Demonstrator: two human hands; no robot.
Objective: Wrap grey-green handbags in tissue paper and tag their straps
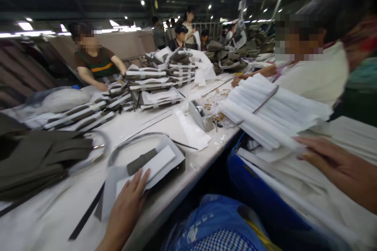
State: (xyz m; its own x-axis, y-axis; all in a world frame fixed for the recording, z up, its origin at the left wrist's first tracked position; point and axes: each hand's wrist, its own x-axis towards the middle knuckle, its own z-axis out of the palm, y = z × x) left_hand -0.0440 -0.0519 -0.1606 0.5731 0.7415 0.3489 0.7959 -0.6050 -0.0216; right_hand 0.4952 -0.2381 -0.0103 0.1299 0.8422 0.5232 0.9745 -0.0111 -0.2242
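My left hand [126, 204] lies flat with fingers stretched out on a grey-and-white flat piece [153, 164] at the near edge of the white table [53, 215]. My right hand [338, 168] reaches out to the right, fingers extended, touching the edge of a stack of white sheets [271, 113]. The sheets rest over a blue bin [253, 188]. The right hand is blurred by motion.
A grey tape dispenser [200, 115] stands mid-table. Bundles of grey and white pieces [153, 82] are stacked further back. Olive fabric [35, 157] lies at the left. One person [97, 62] works across the table, another [312, 66] close on my right. A blue checked bag [218, 223] sits below.
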